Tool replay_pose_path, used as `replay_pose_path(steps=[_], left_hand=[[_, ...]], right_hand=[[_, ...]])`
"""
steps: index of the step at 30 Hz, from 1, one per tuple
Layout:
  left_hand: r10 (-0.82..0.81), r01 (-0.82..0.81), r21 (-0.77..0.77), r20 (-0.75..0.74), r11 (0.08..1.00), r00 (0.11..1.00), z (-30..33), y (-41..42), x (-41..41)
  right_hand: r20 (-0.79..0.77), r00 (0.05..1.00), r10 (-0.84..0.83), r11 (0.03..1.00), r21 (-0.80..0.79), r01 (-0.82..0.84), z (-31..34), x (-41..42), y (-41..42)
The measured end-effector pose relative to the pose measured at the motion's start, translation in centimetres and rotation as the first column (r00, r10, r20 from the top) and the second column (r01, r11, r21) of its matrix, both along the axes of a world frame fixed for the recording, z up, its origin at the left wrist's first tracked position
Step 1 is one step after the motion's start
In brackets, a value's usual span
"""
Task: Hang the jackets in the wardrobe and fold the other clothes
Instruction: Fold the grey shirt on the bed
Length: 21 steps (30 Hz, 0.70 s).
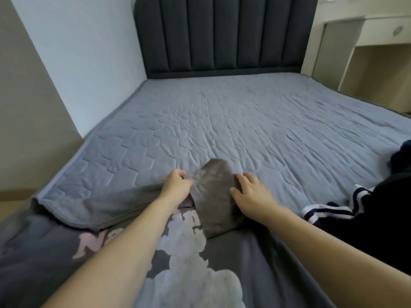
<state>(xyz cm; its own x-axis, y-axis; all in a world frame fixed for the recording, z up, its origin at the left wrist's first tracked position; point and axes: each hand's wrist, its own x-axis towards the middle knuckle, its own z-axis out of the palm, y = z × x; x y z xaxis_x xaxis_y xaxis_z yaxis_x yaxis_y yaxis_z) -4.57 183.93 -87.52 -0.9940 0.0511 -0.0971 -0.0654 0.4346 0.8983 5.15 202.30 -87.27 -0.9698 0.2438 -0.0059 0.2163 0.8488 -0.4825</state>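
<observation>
A dark grey T-shirt (244, 258) with a pale printed graphic and pink lettering lies spread on the bed in front of me. One grey sleeve (213, 196) is folded up over the shirt between my hands. My left hand (176, 185) pinches the sleeve's left edge with curled fingers. My right hand (251, 192) lies flat on the sleeve's right side, fingers spread. A navy garment with white stripes (347, 210) sits crumpled to the right.
The bed has a grey quilted cover (244, 121) and a dark padded headboard (222, 34). A wall runs along the bed's left side. A cream desk with a drawer (382, 34) stands at the back right. More dark fabric (402, 156) lies at the right edge.
</observation>
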Motion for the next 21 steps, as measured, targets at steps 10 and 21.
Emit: replay_pose_path(steps=[10,21], left_hand=[[-0.19,-0.056,-0.676,-0.284,0.734,0.94,-0.2,-1.7,-1.4],[-0.476,0.205,-0.646,-0.278,0.735,0.834,-0.4,2.3,-2.9]], right_hand=[[-0.22,0.975,0.022,0.98,0.196,0.022,-6.6,-1.3,-2.5],[-0.319,0.939,-0.131,0.924,-0.382,-0.001,-3.5,-4.2,0.9]])
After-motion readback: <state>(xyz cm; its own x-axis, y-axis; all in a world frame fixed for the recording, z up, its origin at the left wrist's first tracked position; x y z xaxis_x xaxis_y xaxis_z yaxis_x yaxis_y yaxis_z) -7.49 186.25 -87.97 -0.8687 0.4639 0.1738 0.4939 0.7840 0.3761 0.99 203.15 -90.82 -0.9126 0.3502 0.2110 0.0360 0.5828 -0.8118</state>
